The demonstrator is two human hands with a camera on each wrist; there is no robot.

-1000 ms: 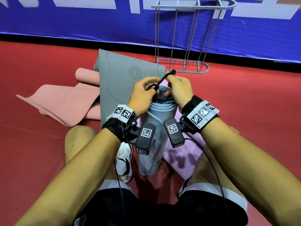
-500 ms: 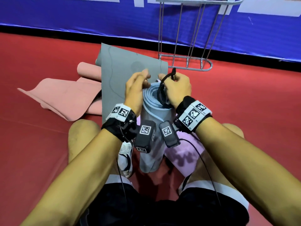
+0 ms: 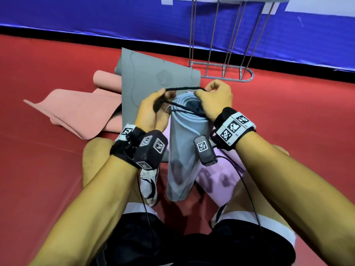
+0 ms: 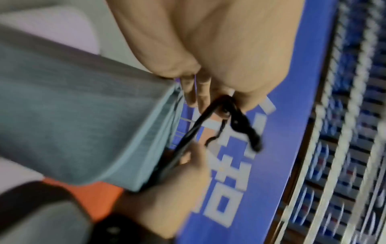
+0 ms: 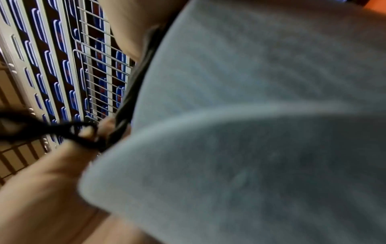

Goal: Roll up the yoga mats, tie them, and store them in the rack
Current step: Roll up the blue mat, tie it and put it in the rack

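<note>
Both hands work above the upper end of the rolled blue-grey yoga mat (image 3: 185, 143): the left hand (image 3: 153, 110) pinches one end of a thin black cord (image 3: 182, 88), and the right hand (image 3: 215, 98), fingers curled, grips the other, so the cord runs taut between them across the roll's open end. That roll stands nearly upright between the person's knees on the red floor (image 3: 288, 116), its long axis running from the floor up toward the camera. Behind it a flat grey mat (image 3: 151, 77), a pink mat (image 3: 80, 110) and the wire storage rack (image 3: 226, 73).
</note>
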